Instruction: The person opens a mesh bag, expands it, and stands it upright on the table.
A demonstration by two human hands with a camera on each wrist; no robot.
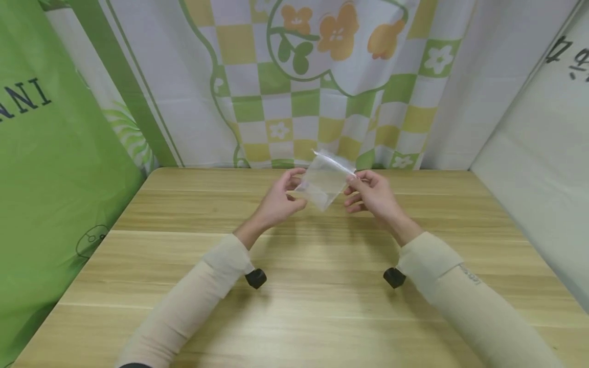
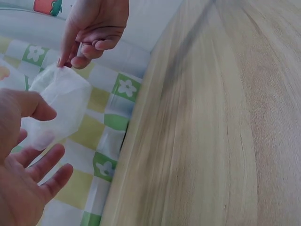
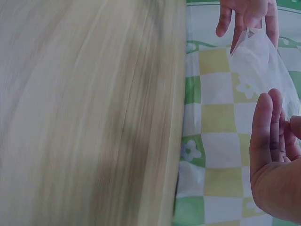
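Observation:
A small clear plastic bag [image 1: 325,180] is held up above the far part of the wooden table, tilted with one corner pointing down. My right hand [image 1: 376,197] pinches its right edge between thumb and forefinger, the other fingers loosely spread. At the bag's left corner is my left hand [image 1: 279,200]. The left wrist view shows that left hand [image 2: 23,160] with thumb and fingers apart and some fingertips behind the translucent bag [image 2: 61,103]. Whether those fingertips press on the film is hard to tell.
Beneath both arms lies the wooden table [image 1: 317,306]. A checked, flowered curtain [image 1: 276,97] hangs along its far edge. Green cloth [image 1: 55,168] stands at the left and a white sheet [image 1: 534,133] at the right. Each wrist carries a black camera [image 1: 255,278].

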